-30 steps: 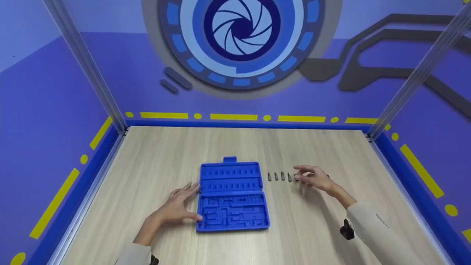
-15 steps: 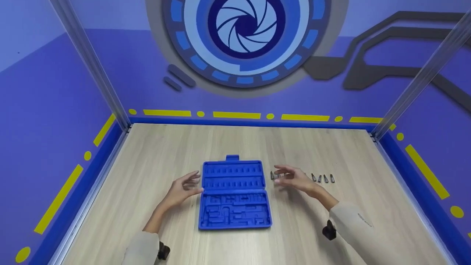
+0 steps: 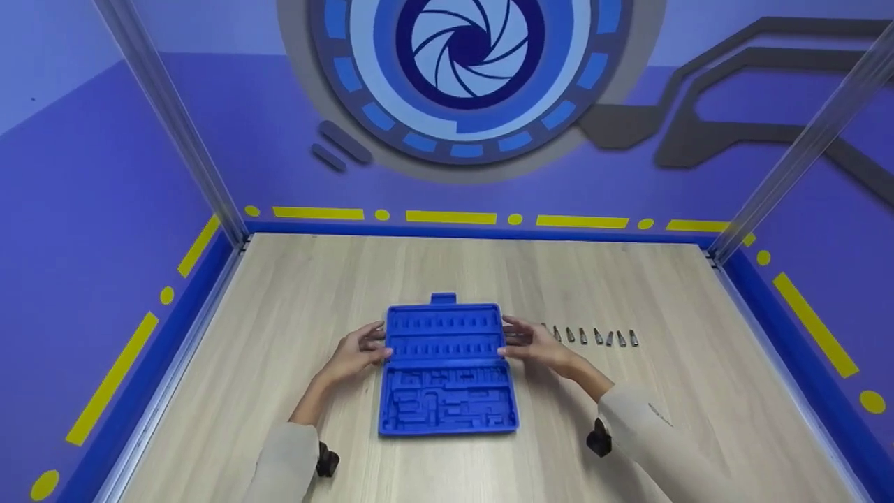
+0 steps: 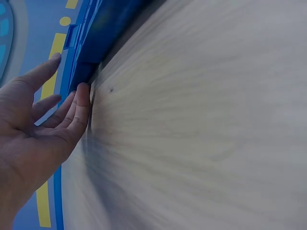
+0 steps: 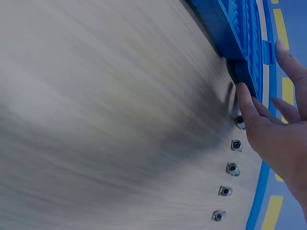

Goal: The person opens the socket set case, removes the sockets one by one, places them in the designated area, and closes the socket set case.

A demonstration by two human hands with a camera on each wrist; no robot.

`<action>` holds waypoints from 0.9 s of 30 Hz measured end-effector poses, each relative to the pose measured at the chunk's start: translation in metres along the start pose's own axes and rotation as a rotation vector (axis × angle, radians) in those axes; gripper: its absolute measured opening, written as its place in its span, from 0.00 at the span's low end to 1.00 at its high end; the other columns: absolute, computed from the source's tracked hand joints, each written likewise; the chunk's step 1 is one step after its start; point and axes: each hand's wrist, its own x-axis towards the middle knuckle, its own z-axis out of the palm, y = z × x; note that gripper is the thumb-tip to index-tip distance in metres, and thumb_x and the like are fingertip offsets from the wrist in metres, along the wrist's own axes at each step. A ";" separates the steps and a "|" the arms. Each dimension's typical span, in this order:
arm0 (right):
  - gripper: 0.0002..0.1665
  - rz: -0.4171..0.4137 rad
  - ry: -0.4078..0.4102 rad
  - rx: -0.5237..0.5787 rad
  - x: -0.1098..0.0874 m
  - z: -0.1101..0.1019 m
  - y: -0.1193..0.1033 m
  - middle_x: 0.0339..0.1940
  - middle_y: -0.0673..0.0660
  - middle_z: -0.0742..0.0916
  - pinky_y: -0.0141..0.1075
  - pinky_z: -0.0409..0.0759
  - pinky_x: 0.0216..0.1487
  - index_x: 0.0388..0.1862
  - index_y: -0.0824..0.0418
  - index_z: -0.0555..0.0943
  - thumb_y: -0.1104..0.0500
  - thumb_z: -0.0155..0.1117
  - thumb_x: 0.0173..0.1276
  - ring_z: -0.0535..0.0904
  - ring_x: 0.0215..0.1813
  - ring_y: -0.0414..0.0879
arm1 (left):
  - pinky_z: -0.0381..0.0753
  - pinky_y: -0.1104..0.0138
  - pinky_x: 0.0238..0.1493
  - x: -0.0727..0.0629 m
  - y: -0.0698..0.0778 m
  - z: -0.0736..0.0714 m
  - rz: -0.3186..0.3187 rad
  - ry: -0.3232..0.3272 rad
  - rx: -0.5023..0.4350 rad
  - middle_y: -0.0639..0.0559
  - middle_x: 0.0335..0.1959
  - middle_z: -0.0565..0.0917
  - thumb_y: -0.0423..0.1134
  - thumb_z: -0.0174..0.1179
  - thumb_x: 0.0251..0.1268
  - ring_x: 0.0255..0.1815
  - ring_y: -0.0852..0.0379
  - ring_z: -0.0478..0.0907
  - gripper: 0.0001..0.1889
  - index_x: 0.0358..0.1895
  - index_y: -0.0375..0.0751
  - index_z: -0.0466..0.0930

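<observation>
A blue plastic bit case (image 3: pixel 447 398) lies unfolded on the table, its moulded slots facing up and its latch tab at the far side. My left hand (image 3: pixel 355 358) is at the left side of its far half, fingers slightly bent and fingertips at the edge in the left wrist view. On the opposite side, my right hand (image 3: pixel 548 351) has its thumb and fingertips at the right edge. Neither hand visibly pinches the case. Several small metal screwdriver bits (image 3: pixel 598 336) lie in a row right of the case; the right hand hides the nearest ones.
The wooden table (image 3: pixel 447 471) is bounded by a blue back wall (image 3: pixel 335 140) with yellow marks and by side walls. Metal posts (image 3: pixel 167 119) stand at the back corners. Black wrist camera mounts (image 3: pixel 327 460) hang below both sleeves.
My right hand has moved left from the row of bits to the case's right edge, uncovering several bits. My left hand has shifted up along the left edge. The case still lies unfolded.
</observation>
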 end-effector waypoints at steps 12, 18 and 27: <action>0.52 0.025 0.093 0.038 0.012 0.007 -0.013 0.73 0.76 0.71 0.51 0.80 0.67 0.81 0.74 0.50 0.61 0.70 0.69 0.73 0.70 0.68 | 0.81 0.74 0.37 0.013 0.009 0.006 -0.071 0.204 -0.063 0.29 0.54 0.80 0.17 0.57 0.60 0.42 0.53 0.81 0.35 0.74 0.22 0.62; 0.45 0.031 0.136 -0.002 0.018 0.010 -0.022 0.68 0.73 0.72 0.54 0.84 0.60 0.82 0.71 0.52 0.54 0.60 0.78 0.80 0.60 0.62 | 0.74 0.75 0.32 0.017 0.020 0.009 -0.077 0.225 -0.050 0.33 0.52 0.77 0.14 0.50 0.54 0.40 0.52 0.75 0.38 0.75 0.24 0.62; 0.39 0.014 0.162 0.039 0.018 0.008 -0.034 0.71 0.71 0.69 0.58 0.79 0.67 0.83 0.63 0.55 0.51 0.55 0.81 0.72 0.70 0.67 | 0.76 0.73 0.39 0.018 0.034 0.012 0.000 0.291 0.137 0.37 0.53 0.76 0.25 0.62 0.65 0.42 0.52 0.78 0.36 0.77 0.31 0.62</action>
